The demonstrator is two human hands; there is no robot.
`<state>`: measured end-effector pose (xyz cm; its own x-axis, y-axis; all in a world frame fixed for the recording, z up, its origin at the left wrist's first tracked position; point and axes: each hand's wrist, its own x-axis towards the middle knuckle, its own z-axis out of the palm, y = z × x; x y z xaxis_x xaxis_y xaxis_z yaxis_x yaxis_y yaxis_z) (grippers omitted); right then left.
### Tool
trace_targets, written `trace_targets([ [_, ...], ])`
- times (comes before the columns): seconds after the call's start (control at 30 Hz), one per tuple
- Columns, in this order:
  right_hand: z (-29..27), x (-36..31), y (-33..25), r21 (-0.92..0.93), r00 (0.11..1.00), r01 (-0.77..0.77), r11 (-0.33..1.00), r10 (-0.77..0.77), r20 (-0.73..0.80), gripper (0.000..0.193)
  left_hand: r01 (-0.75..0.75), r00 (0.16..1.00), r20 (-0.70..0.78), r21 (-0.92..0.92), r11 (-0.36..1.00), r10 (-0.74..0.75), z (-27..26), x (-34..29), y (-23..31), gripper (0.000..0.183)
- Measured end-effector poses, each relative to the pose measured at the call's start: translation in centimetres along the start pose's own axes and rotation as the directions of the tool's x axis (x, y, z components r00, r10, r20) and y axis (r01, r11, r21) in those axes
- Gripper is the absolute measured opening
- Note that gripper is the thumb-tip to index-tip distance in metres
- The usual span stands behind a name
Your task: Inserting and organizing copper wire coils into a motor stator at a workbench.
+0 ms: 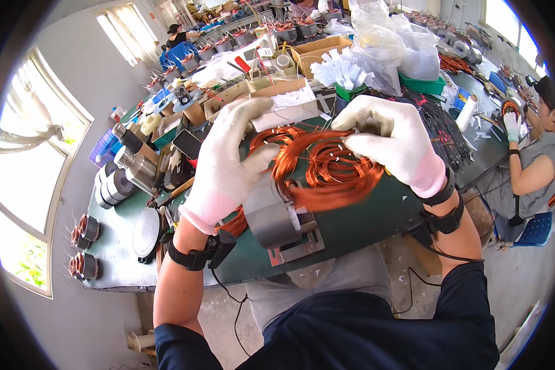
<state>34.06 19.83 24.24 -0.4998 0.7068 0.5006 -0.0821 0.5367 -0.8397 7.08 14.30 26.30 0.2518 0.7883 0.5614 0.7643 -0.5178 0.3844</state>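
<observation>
My right hand, in a white glove with a pink cuff, has its thumb and fingers closed on the edge of a copper wire coil. The coil hangs in a blurred loop at the front of a grey stator core, which lies on its side. My left hand, gloved the same way, is left of the coil, its fingers curved and its thumb apart from them. Behind the held coil lie more copper coils with small white ties. A flat metal plate sits under the core.
The green table carries steel flasks, a phone, a white round lid and a box of white slips. Wound stators stand at the left edge. Black sleeves lie right. A co-worker sits at the far right.
</observation>
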Motion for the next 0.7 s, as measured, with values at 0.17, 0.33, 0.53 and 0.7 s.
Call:
trace_targets([
  [0.17, -1.8, 0.4, -0.5, -0.116, 0.999, -0.028, 0.993, 0.026, -0.019, 0.018, -0.135, 0.986, 0.086, -0.070, 0.988, 0.141, 0.1, 2.4, -0.5, 0.070],
  [0.33, -3.2, 0.7, -1.3, -0.141, 0.999, -0.033, 0.989, 0.028, -0.034, 0.017, -0.043, 0.984, 0.168, -0.081, 0.996, 0.056, -0.3, 3.8, -0.5, 0.043],
  [0.53, -4.2, 0.9, -1.9, -0.089, 0.981, -0.114, 0.989, 0.098, -0.167, 0.017, -0.263, 0.954, -0.159, -0.039, 0.964, 0.254, 0.1, 3.8, 2.4, 0.035],
  [0.7, -2.6, 1.8, -3.3, -0.144, 0.993, 0.000, 0.990, -0.018, -0.120, 0.016, -0.385, 0.898, -0.147, 0.192, 0.903, 0.414, 1.0, 3.7, 2.9, 0.040],
])
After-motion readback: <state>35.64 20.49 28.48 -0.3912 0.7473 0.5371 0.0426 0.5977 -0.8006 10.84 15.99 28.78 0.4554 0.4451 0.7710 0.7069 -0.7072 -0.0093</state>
